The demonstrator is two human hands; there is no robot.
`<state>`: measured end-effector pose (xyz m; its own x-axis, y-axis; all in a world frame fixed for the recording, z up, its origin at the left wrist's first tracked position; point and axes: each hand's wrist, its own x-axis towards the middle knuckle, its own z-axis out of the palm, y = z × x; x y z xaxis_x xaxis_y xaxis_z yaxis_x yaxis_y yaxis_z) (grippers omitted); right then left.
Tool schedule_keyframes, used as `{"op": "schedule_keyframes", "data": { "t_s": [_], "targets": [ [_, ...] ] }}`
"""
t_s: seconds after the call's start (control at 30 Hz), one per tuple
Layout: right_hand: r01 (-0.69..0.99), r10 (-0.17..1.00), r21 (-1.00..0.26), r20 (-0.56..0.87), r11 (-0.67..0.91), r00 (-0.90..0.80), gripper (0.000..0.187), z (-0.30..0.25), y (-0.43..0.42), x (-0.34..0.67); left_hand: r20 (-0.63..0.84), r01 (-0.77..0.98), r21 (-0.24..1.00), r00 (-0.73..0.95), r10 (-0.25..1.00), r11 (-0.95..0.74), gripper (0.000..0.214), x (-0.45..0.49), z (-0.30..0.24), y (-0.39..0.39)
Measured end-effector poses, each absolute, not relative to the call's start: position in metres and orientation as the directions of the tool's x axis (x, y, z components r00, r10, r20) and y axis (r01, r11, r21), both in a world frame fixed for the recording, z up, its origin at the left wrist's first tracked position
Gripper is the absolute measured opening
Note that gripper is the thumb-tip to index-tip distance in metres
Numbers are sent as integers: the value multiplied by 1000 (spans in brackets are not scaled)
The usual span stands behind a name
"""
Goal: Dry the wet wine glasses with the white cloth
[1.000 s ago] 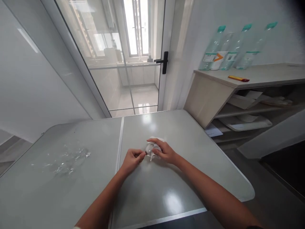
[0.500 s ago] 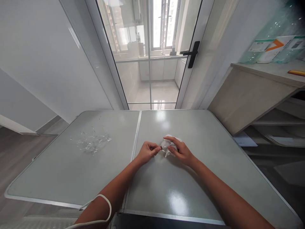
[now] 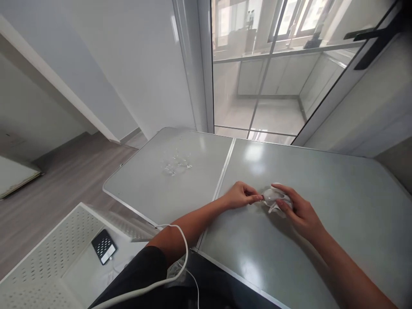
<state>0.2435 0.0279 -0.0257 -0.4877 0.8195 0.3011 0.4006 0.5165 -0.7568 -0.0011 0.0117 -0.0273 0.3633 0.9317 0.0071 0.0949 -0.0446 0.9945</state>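
Observation:
My left hand (image 3: 240, 196) rests on the grey table (image 3: 337, 206), its fingers pinched on the edge of a small clear piece (image 3: 269, 196), maybe a lens or a bit of plastic. My right hand (image 3: 298, 210) covers a white cloth (image 3: 277, 207) under that piece, its fingers curled over and pressing it. Both hands meet near the seam in the middle of the table. What exactly the clear piece is I cannot make out.
A crumpled clear plastic wrap (image 3: 177, 163) lies on the table's left half. A glass door (image 3: 277, 73) with a black handle (image 3: 370, 40) stands behind. Low at the left sits a white perforated rack (image 3: 41, 253) with a phone (image 3: 103, 246). A white cable (image 3: 174, 270) crosses my lap.
The view has swung to the left and down: the shelf with bottles has left the picture, the rack and phone have come in. My hands keep their hold on the clear piece and cloth.

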Motion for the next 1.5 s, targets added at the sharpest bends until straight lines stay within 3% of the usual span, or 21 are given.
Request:
{"op": "schedule_keyframes", "data": {
  "t_s": [0.17,0.3,0.37,0.47,0.57,0.6,0.67,0.77,0.83,0.87,0.93,0.97,1.03,1.1,1.17,1.5],
  "targets": [
    [384,815,-779,266,496,-514,50,-25,30,243,18,168,983,310,951,-73,55,-1,-26,12],
    [328,854,-847,245,419,-459,49,-15,29,236,128,309,927,272,954,-213,43,0,-20,10],
    [203,889,-922,229,329,-397,49,-11,29,230,243,432,839,249,938,-332,32,-1,-21,8],
    [11,937,-995,91,101,-336,53,-6,28,223,432,613,595,301,850,-519,25,-1,-24,6],
    [-125,941,-992,38,-4,-335,52,1,27,225,522,653,448,364,772,-611,26,-2,-24,4],
    [-124,929,-992,52,7,-366,52,4,26,228,520,635,472,360,775,-612,26,-2,-22,4],
    [-49,876,-994,111,99,-469,54,10,26,237,434,546,639,326,840,-542,29,-2,-17,5],
    [92,762,-937,215,338,-610,58,14,25,250,107,322,914,392,914,-245,47,-2,-10,8],
    [146,751,-882,282,447,-597,50,12,25,251,-10,249,962,439,898,-111,53,-2,-11,9],
    [162,776,-876,299,454,-555,47,10,26,250,9,253,960,409,912,-123,52,-1,-12,8],
    [126,853,-923,275,364,-443,49,6,26,243,202,360,884,282,938,-299,43,2,-17,6],
    [69,887,-957,234,283,-398,52,5,26,239,342,458,784,243,907,-419,35,3,-20,4],
    [-55,925,-993,118,105,-362,58,3,26,231,576,639,472,298,761,-607,23,6,-24,1],
    [-91,931,-996,26,-8,-363,58,3,26,226,654,703,170,444,613,-691,18,8,-25,0],
    [-53,925,-998,-14,-36,-379,54,5,26,226,658,708,27,519,545,-706,16,9,-25,0],
    [3,916,-998,51,57,-398,48,6,28,229,632,730,57,502,591,-681,15,7,-23,1]
  ]
}}
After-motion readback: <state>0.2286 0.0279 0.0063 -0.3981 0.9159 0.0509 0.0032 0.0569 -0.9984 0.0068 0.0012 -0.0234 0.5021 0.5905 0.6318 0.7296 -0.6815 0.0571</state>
